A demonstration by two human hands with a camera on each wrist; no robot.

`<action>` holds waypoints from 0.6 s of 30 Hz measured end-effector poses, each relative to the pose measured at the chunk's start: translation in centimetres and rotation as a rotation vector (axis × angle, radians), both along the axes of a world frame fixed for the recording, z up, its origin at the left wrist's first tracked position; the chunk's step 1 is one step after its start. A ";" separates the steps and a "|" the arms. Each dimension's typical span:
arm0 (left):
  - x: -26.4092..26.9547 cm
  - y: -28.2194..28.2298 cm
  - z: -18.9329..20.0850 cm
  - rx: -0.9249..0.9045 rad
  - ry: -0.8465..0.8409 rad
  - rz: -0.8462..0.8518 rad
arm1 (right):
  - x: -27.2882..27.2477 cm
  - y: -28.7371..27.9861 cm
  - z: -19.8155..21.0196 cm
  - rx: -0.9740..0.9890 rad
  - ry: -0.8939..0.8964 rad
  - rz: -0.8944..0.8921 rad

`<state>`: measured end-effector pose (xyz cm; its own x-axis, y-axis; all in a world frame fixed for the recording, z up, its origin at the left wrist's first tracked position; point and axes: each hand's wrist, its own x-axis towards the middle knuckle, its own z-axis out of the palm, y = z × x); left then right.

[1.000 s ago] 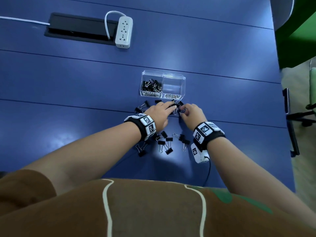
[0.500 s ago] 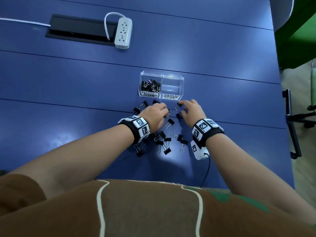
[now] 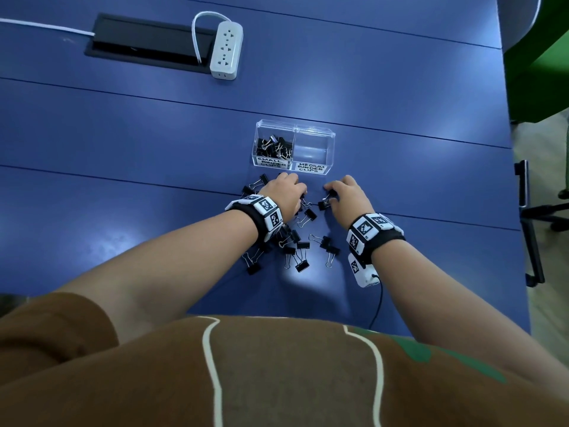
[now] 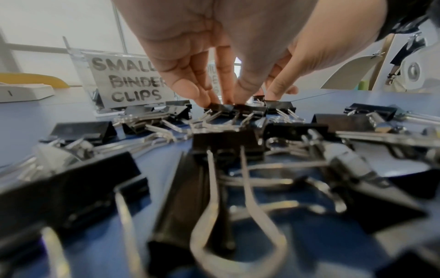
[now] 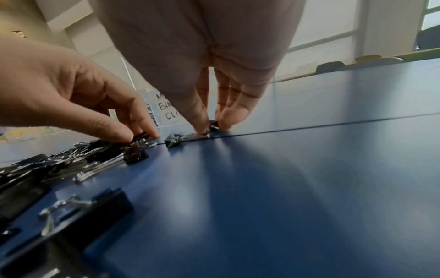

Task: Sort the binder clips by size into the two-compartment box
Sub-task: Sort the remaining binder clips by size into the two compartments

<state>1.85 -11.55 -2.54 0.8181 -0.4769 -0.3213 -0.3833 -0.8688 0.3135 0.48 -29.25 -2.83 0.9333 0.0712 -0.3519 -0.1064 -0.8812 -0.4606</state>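
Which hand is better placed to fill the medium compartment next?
Right, probably: the right hand pinches a binder clip just in front of the empty medium compartment; the left hand, also on clips, sits before the small compartment.

A second ago the hands met fingertip to fingertip just before the clear plastic two-compartment box (image 3: 314,131). Now a strip of blue tabletop (image 3: 314,190) shows between them. The left hand (image 3: 284,195) has drawn back slightly over the loose pile, thumb and fingertips (image 4: 190,90) pinching a black binder clip with silver wire handles (image 4: 221,110). The right hand (image 3: 349,197), no longer bunched against the left, pinches a second black clip (image 5: 214,124) alone.
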 end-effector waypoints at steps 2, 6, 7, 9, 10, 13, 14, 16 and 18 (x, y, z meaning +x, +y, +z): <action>0.1 0.0 0.0 -0.022 -0.009 0.036 | 0.0 -0.1 0.0 0.038 0.002 -0.068; 0.2 0.4 0.1 -0.119 0.035 0.127 | -0.2 -0.7 0.1 0.083 0.045 -0.179; 0.1 0.6 0.3 -0.166 0.040 0.152 | -0.3 -0.8 0.1 0.093 0.045 -0.191; 0.0 1.0 0.6 -0.291 0.048 0.242 | -0.5 -1.1 0.1 0.146 0.030 -0.239; 0.0 1.3 0.8 -0.349 0.058 0.303 | -0.5 -1.3 0.0 0.195 0.024 -0.281; -0.2 2.4 1.3 -0.449 0.117 0.450 | -0.7 -1.8 -0.2 0.349 0.037 -0.370; -0.2 2.6 1.4 -0.467 0.127 0.460 | -0.7 -1.9 -0.1 0.389 0.051 -0.379; -0.4 2.9 1.6 -0.469 0.135 0.425 | -0.7 -2.0 0.2 0.460 0.063 -0.382; -0.6 2.7 1.6 -0.416 0.137 0.353 | -0.8 -2.0 0.4 0.491 0.072 -0.364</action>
